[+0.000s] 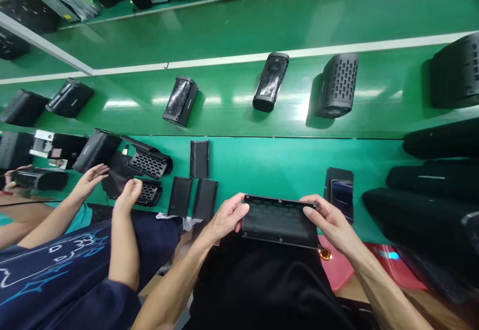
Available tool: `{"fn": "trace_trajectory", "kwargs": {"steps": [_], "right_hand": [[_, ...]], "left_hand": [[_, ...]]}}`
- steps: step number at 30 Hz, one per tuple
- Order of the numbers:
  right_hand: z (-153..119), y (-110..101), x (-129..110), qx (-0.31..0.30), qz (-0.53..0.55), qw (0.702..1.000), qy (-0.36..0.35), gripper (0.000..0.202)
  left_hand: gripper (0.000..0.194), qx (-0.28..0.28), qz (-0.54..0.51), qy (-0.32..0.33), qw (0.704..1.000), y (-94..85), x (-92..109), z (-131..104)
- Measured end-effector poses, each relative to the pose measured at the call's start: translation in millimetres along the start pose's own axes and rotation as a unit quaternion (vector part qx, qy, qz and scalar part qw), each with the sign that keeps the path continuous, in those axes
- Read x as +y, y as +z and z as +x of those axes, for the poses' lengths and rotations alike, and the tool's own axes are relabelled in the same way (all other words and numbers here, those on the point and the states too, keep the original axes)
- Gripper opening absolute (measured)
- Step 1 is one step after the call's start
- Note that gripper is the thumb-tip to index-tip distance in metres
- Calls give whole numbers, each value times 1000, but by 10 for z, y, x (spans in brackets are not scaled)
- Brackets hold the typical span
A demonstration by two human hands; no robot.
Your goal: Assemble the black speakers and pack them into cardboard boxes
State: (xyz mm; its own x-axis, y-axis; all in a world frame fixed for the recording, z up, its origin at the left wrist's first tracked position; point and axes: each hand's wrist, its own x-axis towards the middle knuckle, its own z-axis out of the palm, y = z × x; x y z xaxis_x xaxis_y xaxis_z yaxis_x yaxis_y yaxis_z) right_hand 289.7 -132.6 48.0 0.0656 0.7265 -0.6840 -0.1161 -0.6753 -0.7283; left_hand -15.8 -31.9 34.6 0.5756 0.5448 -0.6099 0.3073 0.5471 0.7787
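Between my two hands is a black speaker grille panel [280, 222], held level above the front edge of the green table. My left hand [230, 215] pinches its left end, thumb on top. At the opposite end, my right hand [327, 217] grips the upper right corner between thumb and fingers. Small screw bosses line the panel's long edges, and a dark mesh covers its perforated face. To the left lie several similar black panels [200, 159] on the green table [254, 165]. A phone [342, 197] rests on a dark panel to the right.
Beyond the table, a green conveyor [224, 78] carries black speakers [271, 81]. A co-worker's hands [127, 195] are busy at the left beside perforated housings [149, 163]. Large dark rounded cases [415, 210] crowd the right side. A red stool [335, 265] stands below.
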Motion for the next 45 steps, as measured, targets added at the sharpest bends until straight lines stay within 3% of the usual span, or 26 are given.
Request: {"fn": "trace_trajectory", "kwargs": {"steps": [15, 22, 29, 45], "right_hand": [[-150, 19, 51, -7, -28, 999, 17, 45], [-78, 48, 130, -18, 16, 999, 40, 47], [22, 114, 243, -27, 89, 992, 90, 54], [42, 117, 232, -20, 127, 988, 89, 48]], "left_hand": [[46, -44, 48, -10, 998, 16, 45, -139], [48, -46, 30, -36, 998, 3, -103, -110], [53, -31, -54, -68, 996, 25, -322, -22], [60, -29, -68, -76, 994, 35, -381, 30]]}}
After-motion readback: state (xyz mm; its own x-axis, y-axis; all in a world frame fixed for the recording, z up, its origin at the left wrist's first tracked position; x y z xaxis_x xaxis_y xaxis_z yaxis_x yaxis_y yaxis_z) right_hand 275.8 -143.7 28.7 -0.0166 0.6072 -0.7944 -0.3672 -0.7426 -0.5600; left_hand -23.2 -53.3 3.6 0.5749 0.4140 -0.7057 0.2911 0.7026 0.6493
